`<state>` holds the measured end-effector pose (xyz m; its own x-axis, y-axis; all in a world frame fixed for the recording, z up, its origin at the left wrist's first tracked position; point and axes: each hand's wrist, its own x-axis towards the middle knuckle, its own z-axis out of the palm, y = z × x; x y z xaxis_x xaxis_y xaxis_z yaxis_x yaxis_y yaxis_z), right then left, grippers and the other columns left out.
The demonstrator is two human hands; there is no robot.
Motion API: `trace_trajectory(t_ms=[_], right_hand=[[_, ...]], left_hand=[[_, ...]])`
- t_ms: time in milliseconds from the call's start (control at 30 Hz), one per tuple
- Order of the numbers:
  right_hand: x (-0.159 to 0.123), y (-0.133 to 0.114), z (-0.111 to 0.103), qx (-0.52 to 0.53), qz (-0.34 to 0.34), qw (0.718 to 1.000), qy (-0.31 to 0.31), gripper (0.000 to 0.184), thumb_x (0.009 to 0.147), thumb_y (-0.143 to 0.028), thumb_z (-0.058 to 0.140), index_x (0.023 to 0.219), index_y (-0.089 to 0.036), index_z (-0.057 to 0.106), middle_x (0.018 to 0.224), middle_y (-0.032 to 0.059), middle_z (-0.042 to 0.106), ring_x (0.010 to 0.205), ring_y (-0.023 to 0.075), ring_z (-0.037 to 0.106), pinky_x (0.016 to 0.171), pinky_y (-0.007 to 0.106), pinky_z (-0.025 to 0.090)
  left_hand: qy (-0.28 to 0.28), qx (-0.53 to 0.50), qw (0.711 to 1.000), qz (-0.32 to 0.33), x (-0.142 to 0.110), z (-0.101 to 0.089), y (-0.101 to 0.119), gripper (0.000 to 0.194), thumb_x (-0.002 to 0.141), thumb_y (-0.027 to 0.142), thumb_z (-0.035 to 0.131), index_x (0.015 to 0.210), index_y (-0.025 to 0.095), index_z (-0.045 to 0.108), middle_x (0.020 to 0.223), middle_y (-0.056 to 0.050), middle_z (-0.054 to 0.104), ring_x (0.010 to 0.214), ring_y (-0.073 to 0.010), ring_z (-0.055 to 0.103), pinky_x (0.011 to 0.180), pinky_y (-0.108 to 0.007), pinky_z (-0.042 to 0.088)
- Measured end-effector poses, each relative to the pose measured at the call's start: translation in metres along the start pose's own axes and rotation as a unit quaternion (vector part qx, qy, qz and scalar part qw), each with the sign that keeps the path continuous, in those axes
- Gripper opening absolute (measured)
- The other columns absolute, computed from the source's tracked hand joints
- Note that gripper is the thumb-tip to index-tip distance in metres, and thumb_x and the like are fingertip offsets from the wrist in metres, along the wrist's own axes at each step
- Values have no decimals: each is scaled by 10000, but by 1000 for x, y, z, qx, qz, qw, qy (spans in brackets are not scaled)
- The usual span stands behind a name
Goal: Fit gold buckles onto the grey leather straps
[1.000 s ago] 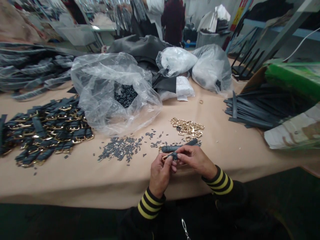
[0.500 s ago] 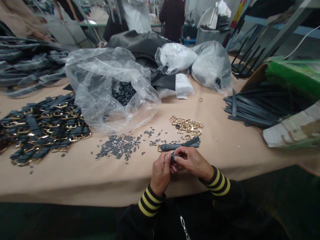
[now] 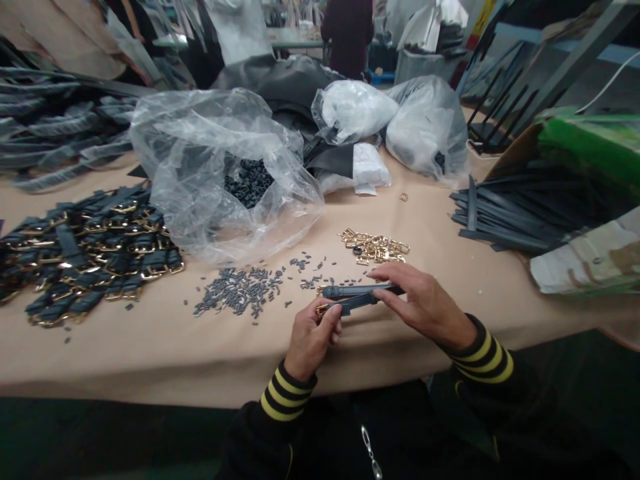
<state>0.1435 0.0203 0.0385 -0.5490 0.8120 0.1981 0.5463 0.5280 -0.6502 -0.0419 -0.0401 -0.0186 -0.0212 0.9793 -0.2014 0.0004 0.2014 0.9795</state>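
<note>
My left hand [image 3: 313,333] pinches a dark strap [image 3: 356,303] near its gold buckle [image 3: 323,309], just above the table's front part. My right hand [image 3: 425,300] is at the strap's other end, with thumb and fingers closed around dark strap material. Right behind, a second buckled strap [image 3: 345,291] lies on the table, its right end partly covered by my right fingers. Whether those fingers also touch this second strap, I cannot tell. Beyond it is a small heap of gold buckles [image 3: 375,248]. Many short dark tube-like pieces [image 3: 240,291] are scattered to the left.
At the left lies a big pile of buckled straps [image 3: 85,253]. A clear plastic bag [image 3: 200,200] holds small black rings [image 3: 249,183]. Tied white bags [image 3: 423,130] stand farther back. At the right, an open box [image 3: 580,267] spills long dark strips [image 3: 480,217]. People stand in the background.
My hands were close together over a small dark piece; now the right hand has moved right along the strap, which is stretched out between them. A loose strap end over the lying strap no longer shows.
</note>
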Motion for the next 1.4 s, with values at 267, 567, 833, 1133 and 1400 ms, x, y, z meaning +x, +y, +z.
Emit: trace_trajectory(t_ms=[267,567,833,1133,1400], right_hand=[[0,4,-11,-60,71,943,-320,239,832,-305,481,672,-154,573,595,26,603,528,120,525,503,223,340],[3,-9,13,160,107,909,-369,250,893,-194,310,716,-144,479,621,11,578,484,83,514,499,193,391],[1,2,27,154,55,948,-273,272,877,-257,385,646,-146,476,577,-23,466,531,88,424,509,199,325],[7,-8,32,104,43,950,-293,333,882,-195,340,596,-146,504,525,-3,537,508,97,489,557,209,374],[38,26,19,-13,72,995,-66,188,850,-259,471,814,-148,619,756,24,630,706,122,557,648,216,400]], left_hand=[[-9,35,999,0,-4,5,-2,223,802,371,512,751,155,494,454,79,469,356,-44,403,371,-153,332],[15,114,993,38,-4,12,-4,214,815,353,490,700,173,475,406,85,429,353,-57,396,402,-170,340],[-31,128,991,38,-5,6,-2,214,827,350,462,704,175,479,413,73,456,374,-72,419,445,-190,364],[-66,176,981,55,-3,1,-1,242,866,360,363,702,204,449,413,61,447,371,-109,445,441,-211,331],[67,438,886,136,24,0,-2,162,861,308,372,762,210,455,597,-8,569,518,-171,563,483,-236,339]])
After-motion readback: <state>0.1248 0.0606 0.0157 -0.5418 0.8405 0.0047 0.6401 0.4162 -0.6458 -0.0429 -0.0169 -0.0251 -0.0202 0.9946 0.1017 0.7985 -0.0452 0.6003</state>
